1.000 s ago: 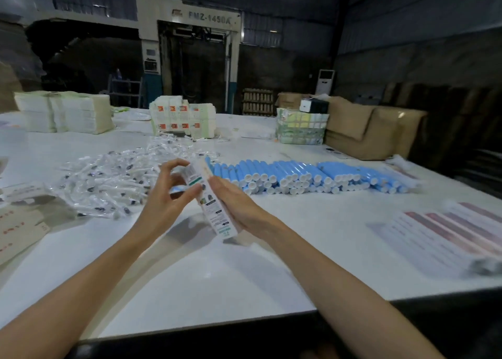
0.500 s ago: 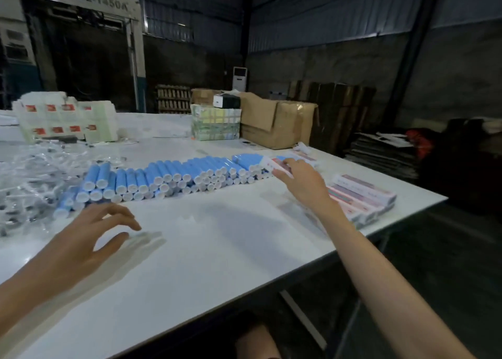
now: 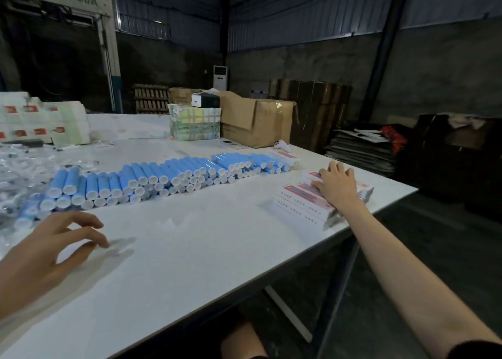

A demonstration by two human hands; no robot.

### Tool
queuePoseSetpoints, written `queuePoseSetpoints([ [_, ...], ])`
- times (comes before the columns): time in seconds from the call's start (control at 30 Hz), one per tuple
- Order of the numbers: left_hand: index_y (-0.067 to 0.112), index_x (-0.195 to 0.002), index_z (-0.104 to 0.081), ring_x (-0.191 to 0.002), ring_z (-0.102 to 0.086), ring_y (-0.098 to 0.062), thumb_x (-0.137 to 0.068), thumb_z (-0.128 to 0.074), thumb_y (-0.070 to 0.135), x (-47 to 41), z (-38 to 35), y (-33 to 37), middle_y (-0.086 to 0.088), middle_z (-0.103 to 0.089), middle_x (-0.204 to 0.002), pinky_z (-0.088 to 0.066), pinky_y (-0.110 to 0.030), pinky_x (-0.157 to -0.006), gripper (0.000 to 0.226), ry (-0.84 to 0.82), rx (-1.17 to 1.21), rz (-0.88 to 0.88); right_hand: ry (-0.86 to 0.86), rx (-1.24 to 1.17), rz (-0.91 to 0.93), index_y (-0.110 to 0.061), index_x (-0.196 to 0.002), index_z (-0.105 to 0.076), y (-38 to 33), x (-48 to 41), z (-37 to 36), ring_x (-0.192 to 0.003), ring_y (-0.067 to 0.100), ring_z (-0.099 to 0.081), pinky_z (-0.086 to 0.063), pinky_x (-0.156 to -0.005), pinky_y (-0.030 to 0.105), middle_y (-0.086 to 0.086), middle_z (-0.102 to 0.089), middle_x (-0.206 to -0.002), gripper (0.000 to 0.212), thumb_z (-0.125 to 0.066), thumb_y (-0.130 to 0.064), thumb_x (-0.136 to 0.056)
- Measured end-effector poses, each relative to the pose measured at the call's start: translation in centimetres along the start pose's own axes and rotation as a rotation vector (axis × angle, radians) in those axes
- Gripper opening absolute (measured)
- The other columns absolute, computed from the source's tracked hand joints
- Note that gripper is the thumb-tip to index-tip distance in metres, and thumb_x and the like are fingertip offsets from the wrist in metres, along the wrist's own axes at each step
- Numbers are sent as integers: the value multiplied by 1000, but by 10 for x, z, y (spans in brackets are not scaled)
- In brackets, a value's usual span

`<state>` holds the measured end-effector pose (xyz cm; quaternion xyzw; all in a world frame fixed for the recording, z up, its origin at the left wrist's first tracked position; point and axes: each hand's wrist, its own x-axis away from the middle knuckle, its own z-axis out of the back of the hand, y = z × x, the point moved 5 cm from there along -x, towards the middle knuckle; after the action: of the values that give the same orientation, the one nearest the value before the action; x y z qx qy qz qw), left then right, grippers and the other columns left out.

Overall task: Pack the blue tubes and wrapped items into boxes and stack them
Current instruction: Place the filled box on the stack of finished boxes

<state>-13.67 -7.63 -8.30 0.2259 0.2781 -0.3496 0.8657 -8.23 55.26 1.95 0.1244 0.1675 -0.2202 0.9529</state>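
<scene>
A long row of blue tubes [image 3: 163, 176] with white caps lies across the white table [image 3: 190, 250]. At the table's right edge sits a stack of packed white boxes with red print [image 3: 301, 203]. My right hand [image 3: 336, 184] rests flat on top of that stack, fingers spread and straight. My left hand [image 3: 51, 241] hovers low over the table at the near left, fingers loosely curled and holding nothing. Clear wrapped items [image 3: 19, 168] lie in a pile at the far left.
Stacked white cartons [image 3: 43, 125] stand at the back left. A bundle of flat printed boxes [image 3: 194, 126] and a brown cardboard carton [image 3: 255, 122] stand at the back. One more packed box [image 3: 284, 156] lies behind the tubes. The table's edge drops off right of the stack.
My right hand carried the packed box from the table's middle to the stack at the right and now lies on it. My left hand let go and dropped near the table.
</scene>
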Motion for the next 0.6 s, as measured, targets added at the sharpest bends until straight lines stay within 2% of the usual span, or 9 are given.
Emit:
queuePoseSetpoints([
  [0.17,61,-109,-69,-116,-57,-2,-104,-46,56,1,8,5,26,-55,-135,-46,-34,-94,24,-22,-28,12,0,5,-2,-19,-146,-50,1,-2,-6,-139,30,-44,-35,-119,52,11,-47,-151,46,-45,-46,-109],
  [0.27,62,-115,-66,-123,-53,-1,-105,-46,56,0,16,11,30,-54,-135,-43,-32,-99,23,-11,-51,29,104,-1,18,-18,-142,-51,-22,-3,8,-133,29,-48,-39,-114,49,10,-50,-146,43,-46,-45,-109],
  [0.33,61,-120,-64,-126,-52,-1,-105,-56,46,-1,19,16,31,-55,-133,-48,-36,-97,22,-22,-69,40,210,-73,115,-14,-134,-56,-63,0,26,-123,28,-54,-44,-104,44,10,-58,-135,37,-44,-38,-110],
  [0.4,60,-122,-63,-125,-55,-3,-102,-66,32,-2,26,22,31,-57,-131,-55,-40,-89,34,-13,-66,97,284,-209,253,-11,-123,-62,-120,9,45,-114,29,-59,-46,-94,43,11,-63,-122,31,-42,-31,-110],
  [0.53,50,-118,-65,-108,-63,0,-102,-63,33,-2,41,42,29,-64,-120,-54,-27,-79,24,40,-79,199,273,-595,441,-10,-104,-65,-242,43,80,-92,30,-63,-51,-76,43,8,-68,-97,29,-41,-27,-109],
  [0.6,42,-114,-68,-102,-64,3,-102,-68,24,1,48,45,26,-68,-112,-52,-22,-76,21,83,-78,267,242,-715,547,-8,-97,-63,-297,63,97,-82,31,-63,-53,-73,43,7,-68,-86,29,-43,-25,-109],
])
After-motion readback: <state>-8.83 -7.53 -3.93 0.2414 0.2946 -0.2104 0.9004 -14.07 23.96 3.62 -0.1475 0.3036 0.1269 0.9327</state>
